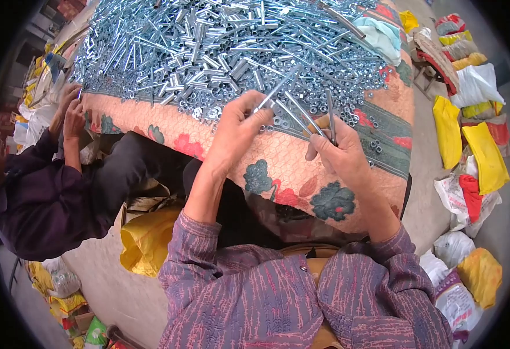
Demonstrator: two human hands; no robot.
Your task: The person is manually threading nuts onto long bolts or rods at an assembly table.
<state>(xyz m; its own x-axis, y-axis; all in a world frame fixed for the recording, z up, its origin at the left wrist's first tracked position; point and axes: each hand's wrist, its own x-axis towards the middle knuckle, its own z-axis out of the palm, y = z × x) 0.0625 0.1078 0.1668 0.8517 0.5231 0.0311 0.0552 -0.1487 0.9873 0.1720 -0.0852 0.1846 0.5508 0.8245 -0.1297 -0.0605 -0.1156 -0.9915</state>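
I see the left forearm (pixel 205 189) rise from below the centre of the frame, leaning rightward to the left hand (pixel 237 129), just above the middle, its thumb and forefinger pinched. The right forearm (pixel 378 206) slants up and leftward; the right hand (pixel 348 154), right of centre, sits slightly lower, fingers curled, thumb pointing upper left.

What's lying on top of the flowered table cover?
On the flowered table cover: metal rods, short tubes, small rings, and a pale-blue cloth at far right. Where pieces crowd together, the surface beneath is hidden.
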